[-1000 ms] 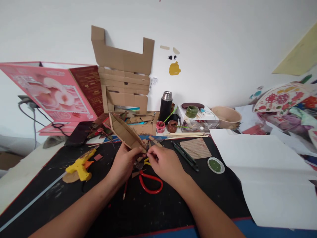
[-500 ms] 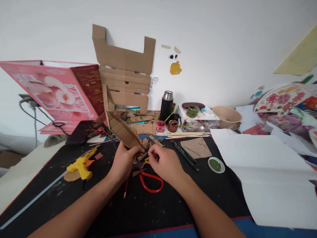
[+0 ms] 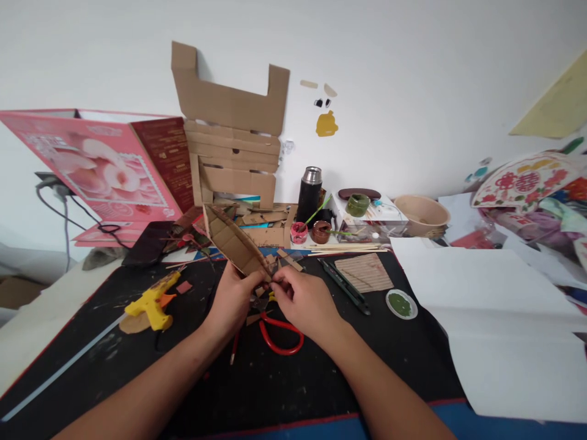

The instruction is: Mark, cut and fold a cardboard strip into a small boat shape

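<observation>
My left hand [image 3: 233, 296] grips a folded, pointed cardboard piece [image 3: 237, 241] by its lower end, thumb on the near side. The piece slants up to the left above the black mat. At that same lower tip, my right hand [image 3: 303, 297] has its fingers pinched together against the cardboard's edge. Red-handled scissors [image 3: 282, 342] lie on the mat just below both hands, their upper part partly hidden. Small cardboard scraps [image 3: 291, 260] are scattered behind the fingers. A thin pencil-like stick [image 3: 235, 348] rests beside the left wrist.
A yellow hot glue gun [image 3: 153, 302] with a long glue stick lies at left. To the right are dark green pens [image 3: 343, 286], corrugated cardboard [image 3: 364, 272] and a lid of green paint [image 3: 401, 304]. Paint jars [image 3: 299, 232] and a black thermos [image 3: 309, 198] stand behind.
My right hand's fingers have closed in on the lower tip of the cardboard piece. The piece has shifted slightly to the right with my left hand.
</observation>
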`<state>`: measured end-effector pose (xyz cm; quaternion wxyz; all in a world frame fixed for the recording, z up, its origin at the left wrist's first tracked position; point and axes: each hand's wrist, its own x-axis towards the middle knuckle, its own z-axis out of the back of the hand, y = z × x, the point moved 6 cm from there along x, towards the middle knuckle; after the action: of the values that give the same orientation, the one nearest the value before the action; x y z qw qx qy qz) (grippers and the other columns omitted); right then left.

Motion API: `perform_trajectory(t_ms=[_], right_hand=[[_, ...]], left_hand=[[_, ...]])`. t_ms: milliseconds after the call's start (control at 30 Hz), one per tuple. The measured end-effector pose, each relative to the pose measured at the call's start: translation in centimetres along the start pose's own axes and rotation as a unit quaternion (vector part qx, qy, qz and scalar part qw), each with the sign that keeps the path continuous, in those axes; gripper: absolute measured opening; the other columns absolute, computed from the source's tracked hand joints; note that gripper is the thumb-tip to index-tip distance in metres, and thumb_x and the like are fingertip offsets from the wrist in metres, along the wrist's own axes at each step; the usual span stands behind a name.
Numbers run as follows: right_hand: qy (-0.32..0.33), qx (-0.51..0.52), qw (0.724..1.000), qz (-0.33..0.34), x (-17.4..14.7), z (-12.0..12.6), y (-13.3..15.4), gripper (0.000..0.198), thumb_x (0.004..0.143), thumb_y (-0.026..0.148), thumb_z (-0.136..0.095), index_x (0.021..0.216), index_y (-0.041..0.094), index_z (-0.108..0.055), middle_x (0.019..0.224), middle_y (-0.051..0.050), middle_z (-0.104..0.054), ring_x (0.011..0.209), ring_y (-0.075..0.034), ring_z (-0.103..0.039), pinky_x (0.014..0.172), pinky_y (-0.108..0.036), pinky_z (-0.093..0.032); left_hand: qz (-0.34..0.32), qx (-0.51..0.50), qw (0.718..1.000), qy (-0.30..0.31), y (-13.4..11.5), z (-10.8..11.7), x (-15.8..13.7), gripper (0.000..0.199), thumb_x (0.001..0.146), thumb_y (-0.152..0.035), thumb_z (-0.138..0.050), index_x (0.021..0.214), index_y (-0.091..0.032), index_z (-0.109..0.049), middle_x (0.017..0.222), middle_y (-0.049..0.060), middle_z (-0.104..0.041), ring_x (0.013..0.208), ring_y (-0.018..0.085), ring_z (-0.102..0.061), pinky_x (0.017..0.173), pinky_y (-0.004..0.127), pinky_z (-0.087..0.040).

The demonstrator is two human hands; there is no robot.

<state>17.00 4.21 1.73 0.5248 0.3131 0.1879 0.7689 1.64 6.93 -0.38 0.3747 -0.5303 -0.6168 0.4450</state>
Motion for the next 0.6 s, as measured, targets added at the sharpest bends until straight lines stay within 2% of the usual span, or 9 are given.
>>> perform_trajectory(t_ms=[400,600], right_hand=[[0.021,-0.037,0.999,-0.015,0.09,-0.45,-0.19,0.012,0.096,0.014,-0.068,0.100,0.025,-0.072,0.079,-0.001,-0.081,0.070,-0.023,-0.075,0.062,-0.031,-0.035],[-0.002,-0.004,0.999,-0.032,0.19,-0.83,-0.59,0.012,0.092,0.014,-0.068,0.097,0.024,-0.072,0.065,0.003,-0.072,0.059,-0.019,-0.066,0.059,-0.029,-0.034]], left_hand=[[-0.011,0.039,0.999,0.012,0.13,0.06,0.00,0.030,0.062,-0.020,-0.082,0.089,-0.018,-0.070,0.078,0.002,-0.075,0.064,0.017,-0.064,0.060,0.027,-0.054],[-0.026,0.039,0.999,-0.007,0.27,0.20,-0.17,0.031,0.063,-0.020,-0.083,0.090,-0.019,-0.068,0.079,0.001,-0.076,0.066,0.018,-0.068,0.063,0.028,-0.055]])
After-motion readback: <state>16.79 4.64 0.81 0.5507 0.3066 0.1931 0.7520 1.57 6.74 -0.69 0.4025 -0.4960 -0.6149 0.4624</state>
